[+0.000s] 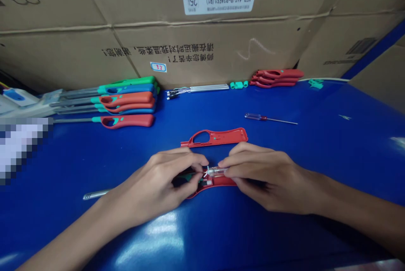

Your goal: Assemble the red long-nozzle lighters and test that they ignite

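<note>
A red lighter casing half (218, 181) lies on the blue table under both hands, with green and white parts inside it. My right hand (268, 174) grips a clear lighter fuel tank (217, 172) by its right part, just above this casing half. My left hand (172, 174) is closed at the tank's valve end, thumb and forefinger by a thin white piece; what exactly they pinch is hidden. The metal lighter tube (95, 195) sticks out to the left beneath my left wrist. Beyond my hands rests the other red casing half (226, 136), its inner side up.
Assembled long lighters (126, 100) are stacked at the left. Along the cardboard box (177, 39) lie metal tubes (209, 88), green rings (238, 85) and red casing halves (275, 77). A screwdriver (262, 117) and small green parts (315, 83) are at the right.
</note>
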Tool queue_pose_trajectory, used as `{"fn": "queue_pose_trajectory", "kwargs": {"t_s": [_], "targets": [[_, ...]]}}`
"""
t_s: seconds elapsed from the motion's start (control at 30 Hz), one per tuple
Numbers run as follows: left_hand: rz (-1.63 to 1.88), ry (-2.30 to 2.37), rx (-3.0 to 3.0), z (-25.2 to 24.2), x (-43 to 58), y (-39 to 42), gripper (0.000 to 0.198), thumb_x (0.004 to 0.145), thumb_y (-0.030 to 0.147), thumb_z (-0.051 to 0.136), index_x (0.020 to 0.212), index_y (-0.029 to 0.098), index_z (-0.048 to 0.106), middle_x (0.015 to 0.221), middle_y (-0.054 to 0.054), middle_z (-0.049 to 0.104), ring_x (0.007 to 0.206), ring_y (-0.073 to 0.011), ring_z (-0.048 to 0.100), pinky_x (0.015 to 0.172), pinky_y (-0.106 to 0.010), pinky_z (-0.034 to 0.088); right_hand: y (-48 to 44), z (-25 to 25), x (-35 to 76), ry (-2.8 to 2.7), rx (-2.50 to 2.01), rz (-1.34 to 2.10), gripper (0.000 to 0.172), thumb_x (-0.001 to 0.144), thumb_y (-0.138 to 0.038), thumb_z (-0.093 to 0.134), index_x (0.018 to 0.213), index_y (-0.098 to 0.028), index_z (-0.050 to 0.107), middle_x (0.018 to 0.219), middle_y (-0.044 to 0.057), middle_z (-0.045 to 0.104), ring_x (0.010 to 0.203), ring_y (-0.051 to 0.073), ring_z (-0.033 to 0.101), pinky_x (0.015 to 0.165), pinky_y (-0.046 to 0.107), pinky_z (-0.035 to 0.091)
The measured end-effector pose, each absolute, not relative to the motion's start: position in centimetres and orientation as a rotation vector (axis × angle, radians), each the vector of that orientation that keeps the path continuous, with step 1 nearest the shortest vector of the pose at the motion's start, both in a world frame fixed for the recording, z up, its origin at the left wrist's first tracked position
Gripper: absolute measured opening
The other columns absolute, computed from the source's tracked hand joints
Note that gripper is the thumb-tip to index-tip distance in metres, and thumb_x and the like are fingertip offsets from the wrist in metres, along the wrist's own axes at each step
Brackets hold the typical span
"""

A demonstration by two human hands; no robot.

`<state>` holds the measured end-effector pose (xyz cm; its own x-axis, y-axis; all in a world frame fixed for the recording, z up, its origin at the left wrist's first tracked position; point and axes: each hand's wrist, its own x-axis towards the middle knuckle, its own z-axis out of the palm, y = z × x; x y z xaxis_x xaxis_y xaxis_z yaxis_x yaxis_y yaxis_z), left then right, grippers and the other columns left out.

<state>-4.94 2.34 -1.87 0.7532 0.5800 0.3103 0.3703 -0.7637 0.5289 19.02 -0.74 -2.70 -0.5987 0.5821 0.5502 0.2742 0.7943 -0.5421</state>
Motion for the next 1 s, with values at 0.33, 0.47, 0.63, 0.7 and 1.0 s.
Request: {"fn": "queue_pose_trajectory", "kwargs": {"t_s": [0.33,0.47,0.63,0.7,1.0], "targets": [[0.625,0.727,2.51,-1.74,-5.05,2.3,0.017,0.087,0.01,0.057,0.101,0.018,0.062,0.088,-0.001,0.069,0.078,-0.0102,0.065,0.071,-0.02,0.05,-0.76,-3.01,19.07,-2.216,-0.644,0.568,0.023,0.086,0.001,0.051,0.095,-0.014,0.066,0.096,0.008,0.072,0.089,0.015,0.061,0.076,0.03,0.055],[0.656,0.728,2.497,-1.86,-4.97,2.27,0.016,0.087,0.01,0.056,0.1,0.017,0.063,0.088,-0.002,0.07,0.077,-0.0111,0.065,0.07,-0.021,0.051,-0.76,-3.14,19.14,-2.182,-0.646,0.594,0.025,0.085,0.0,0.052,0.1,-0.015,0.066,0.095,0.007,0.072,0.09,0.015,0.061,0.078,0.031,0.056],[0.663,0.712,2.499,-2.04,-5.08,2.24,0.017,0.087,0.008,0.056,0.1,0.017,0.062,0.088,-0.002,0.07,0.078,-0.0115,0.065,0.071,-0.022,0.051,-0.74,-3.24,19.08,-2.178,-0.654,0.605,0.024,0.085,-0.001,0.053,0.1,-0.015,0.066,0.094,0.006,0.072,0.089,0.015,0.062,0.079,0.031,0.056],[0.66,0.714,2.496,-2.09,-5.13,2.26,0.016,0.087,0.008,0.057,0.1,0.017,0.062,0.089,-0.002,0.069,0.078,-0.0112,0.065,0.071,-0.021,0.051,-0.71,-3.32,19.03,-2.178,-0.648,0.61,0.023,0.085,0.0,0.054,0.099,-0.014,0.067,0.093,0.007,0.072,0.089,0.015,0.062,0.078,0.031,0.056],[0.664,0.705,2.492,-1.99,-5.17,2.2,0.015,0.087,0.009,0.057,0.1,0.017,0.061,0.089,-0.002,0.068,0.077,-0.0111,0.064,0.07,-0.022,0.05,-0.66,-3.45,19.01,-2.165,-0.631,0.614,0.023,0.084,0.001,0.055,0.098,-0.013,0.066,0.093,0.007,0.072,0.088,0.015,0.062,0.077,0.031,0.056]]}}
